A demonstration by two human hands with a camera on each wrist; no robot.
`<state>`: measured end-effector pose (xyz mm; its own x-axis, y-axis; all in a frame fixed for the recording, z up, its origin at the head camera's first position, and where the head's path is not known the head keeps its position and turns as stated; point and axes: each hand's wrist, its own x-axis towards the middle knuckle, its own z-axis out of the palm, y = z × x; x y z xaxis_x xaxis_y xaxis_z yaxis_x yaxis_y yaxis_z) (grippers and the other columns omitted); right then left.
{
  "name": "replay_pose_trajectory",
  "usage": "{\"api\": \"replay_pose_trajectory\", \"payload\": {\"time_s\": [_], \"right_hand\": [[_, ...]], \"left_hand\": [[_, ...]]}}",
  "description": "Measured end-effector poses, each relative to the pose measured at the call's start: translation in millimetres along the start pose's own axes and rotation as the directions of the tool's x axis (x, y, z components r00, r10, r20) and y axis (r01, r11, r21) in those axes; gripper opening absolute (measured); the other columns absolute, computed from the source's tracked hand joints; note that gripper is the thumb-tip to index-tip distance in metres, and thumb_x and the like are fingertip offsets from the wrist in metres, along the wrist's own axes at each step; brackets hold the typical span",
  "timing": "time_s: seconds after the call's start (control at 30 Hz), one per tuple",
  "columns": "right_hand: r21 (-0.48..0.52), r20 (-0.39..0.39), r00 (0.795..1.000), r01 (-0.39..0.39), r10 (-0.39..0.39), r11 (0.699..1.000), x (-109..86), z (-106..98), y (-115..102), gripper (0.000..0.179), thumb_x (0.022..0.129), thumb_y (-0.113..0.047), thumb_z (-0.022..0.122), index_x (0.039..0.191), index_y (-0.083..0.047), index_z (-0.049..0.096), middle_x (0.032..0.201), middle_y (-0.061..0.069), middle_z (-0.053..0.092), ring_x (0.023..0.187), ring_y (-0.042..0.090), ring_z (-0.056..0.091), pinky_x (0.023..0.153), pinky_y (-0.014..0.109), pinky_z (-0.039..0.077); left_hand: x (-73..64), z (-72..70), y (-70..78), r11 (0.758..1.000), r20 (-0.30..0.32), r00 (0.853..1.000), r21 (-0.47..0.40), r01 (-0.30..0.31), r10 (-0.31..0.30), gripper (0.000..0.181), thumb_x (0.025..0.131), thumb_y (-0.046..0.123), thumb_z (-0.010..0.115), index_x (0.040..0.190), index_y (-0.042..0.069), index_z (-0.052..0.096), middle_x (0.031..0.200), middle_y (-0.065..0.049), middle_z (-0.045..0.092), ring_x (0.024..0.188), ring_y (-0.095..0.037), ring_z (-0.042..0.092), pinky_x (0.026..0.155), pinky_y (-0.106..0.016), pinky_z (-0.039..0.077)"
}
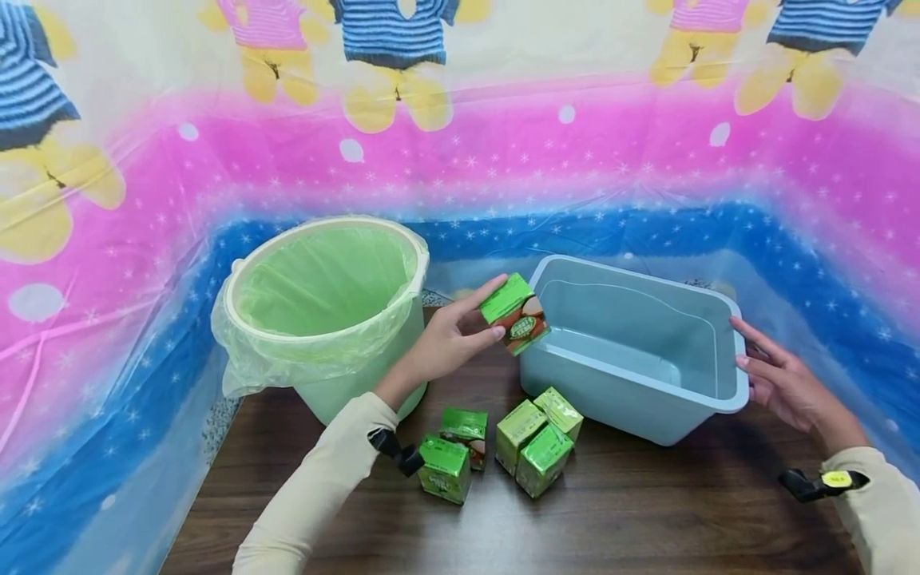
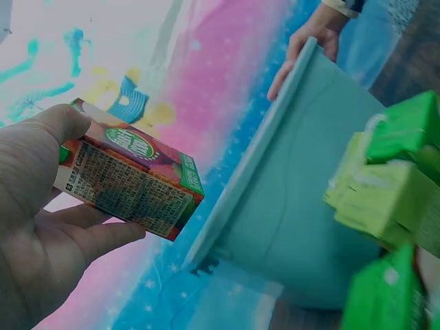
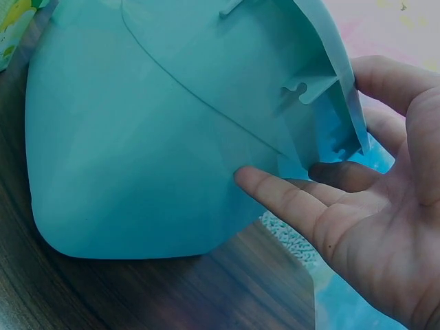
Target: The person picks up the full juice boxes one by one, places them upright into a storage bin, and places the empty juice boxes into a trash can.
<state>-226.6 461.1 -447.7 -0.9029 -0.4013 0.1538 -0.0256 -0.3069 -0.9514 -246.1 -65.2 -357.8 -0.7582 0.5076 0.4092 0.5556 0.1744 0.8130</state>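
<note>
My left hand (image 1: 449, 339) pinches a small green-and-brown carton (image 1: 514, 314) between thumb and fingers, raised over the table by the tub's left end. In the left wrist view, a panel of fine print on the carton (image 2: 130, 185) shows. At the right end of the blue-grey plastic tub (image 1: 632, 382), my right hand (image 1: 791, 387) holds the rim. The right wrist view has fingertips at the rim and one finger (image 3: 282, 196) along the outer wall. Several small green cartons stand below: a pair (image 1: 444, 469) on the left, a cluster (image 1: 544, 459) against the tub's front.
A pale green bin (image 1: 359, 379) lined with a clear plastic bag (image 1: 287, 359) stands at the back left. Both containers rest on a dark wood table (image 1: 345, 511). A patterned plastic sheet (image 1: 503, 160) hangs behind and along both sides.
</note>
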Motion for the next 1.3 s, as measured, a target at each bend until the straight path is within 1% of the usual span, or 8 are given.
{"api": "replay_pose_trajectory", "payload": {"time_s": [0.17,0.27,0.37,0.5,0.7,0.9,1.07,1.3], "right_hand": [[0.012,0.033,0.999,-0.002,0.002,1.0,-0.3,-1,-1,0.068,0.106,0.01,0.029,0.164,-0.022,0.016,0.144,-0.007,0.053,0.115,0.024,0.067,0.083,0.042,0.06],[-0.009,0.029,1.0,-0.004,0.004,1.0,0.0,-1,0,0.068,0.106,0.009,0.029,0.164,-0.023,0.015,0.144,-0.007,0.052,0.115,0.024,0.067,0.083,0.042,0.06],[-0.019,0.021,1.0,-0.008,0.008,1.0,0.3,-1,1,0.068,0.106,0.009,0.03,0.164,-0.023,0.015,0.144,-0.007,0.052,0.115,0.024,0.066,0.083,0.042,0.06],[-0.01,0.021,1.0,-0.013,0.013,1.0,0.9,0,1,0.068,0.106,0.009,0.03,0.164,-0.023,0.014,0.143,-0.005,0.053,0.115,0.024,0.066,0.083,0.042,0.06],[0.001,0.022,1.0,-0.004,0.004,1.0,1.6,0,0,0.068,0.107,0.008,0.031,0.164,-0.022,0.013,0.143,-0.006,0.054,0.116,0.023,0.066,0.084,0.041,0.06],[0.022,0.027,1.0,-0.003,0.002,1.0,0.8,-1,1,0.067,0.107,0.009,0.03,0.164,-0.022,0.012,0.144,-0.008,0.053,0.117,0.023,0.065,0.086,0.041,0.06],[-0.02,-0.003,1.0,-0.031,0.031,0.999,2.9,-1,1,0.067,0.107,0.007,0.032,0.164,-0.023,0.014,0.143,-0.007,0.053,0.116,0.022,0.066,0.085,0.041,0.06],[0.012,0.018,1.0,-0.013,0.013,1.0,1.2,-1,1,0.068,0.107,0.008,0.031,0.164,-0.023,0.014,0.142,-0.005,0.054,0.116,0.022,0.066,0.085,0.041,0.06]], "left_hand": [[24.1,8.1,4.2,0.992,0.039,0.999,-0.125,0.011,-0.007,0.07,0.101,0.016,0.066,0.158,0.038,0.033,0.154,-0.004,0.045,0.126,-0.021,0.059,0.084,-0.047,0.058],[38.9,12.7,6.6,0.979,0.051,0.998,-0.2,0.047,-0.037,0.07,0.101,0.017,0.066,0.158,0.039,0.033,0.152,-0.006,0.045,0.126,-0.023,0.06,0.088,-0.052,0.057],[54.1,17.1,7.4,0.963,0.06,0.996,-0.259,0.076,-0.063,0.067,0.1,0.016,0.067,0.157,0.032,0.038,0.147,-0.008,0.048,0.127,-0.025,0.059,0.093,-0.048,0.057],[72.6,23.1,6.8,0.936,0.073,0.993,-0.333,0.117,-0.098,0.062,0.099,0.014,0.068,0.155,0.023,0.043,0.141,-0.009,0.052,0.125,-0.024,0.061,0.091,-0.04,0.058],[103.7,37.4,8.0,0.883,0.115,0.981,-0.428,0.191,-0.156,0.06,0.098,0.014,0.07,0.153,0.021,0.047,0.137,-0.01,0.056,0.121,-0.023,0.062,0.093,-0.042,0.057],[135.8,61.4,12.7,0.89,0.161,0.967,-0.383,0.245,-0.197,0.061,0.098,0.019,0.07,0.153,0.024,0.045,0.131,-0.009,0.058,0.114,-0.02,0.065,0.09,-0.036,0.058],[159.1,84.3,15.6,0.892,0.168,0.952,-0.339,0.298,-0.254,0.061,0.096,0.021,0.073,0.152,0.025,0.048,0.131,-0.004,0.06,0.111,-0.015,0.064,0.085,-0.033,0.06],[190.0,121.4,15.5,0.893,0.186,0.945,-0.319,0.318,-0.271,0.059,0.097,0.02,0.071,0.151,0.022,0.049,0.129,-0.004,0.061,0.11,-0.015,0.063,0.089,-0.04,0.059]]}}
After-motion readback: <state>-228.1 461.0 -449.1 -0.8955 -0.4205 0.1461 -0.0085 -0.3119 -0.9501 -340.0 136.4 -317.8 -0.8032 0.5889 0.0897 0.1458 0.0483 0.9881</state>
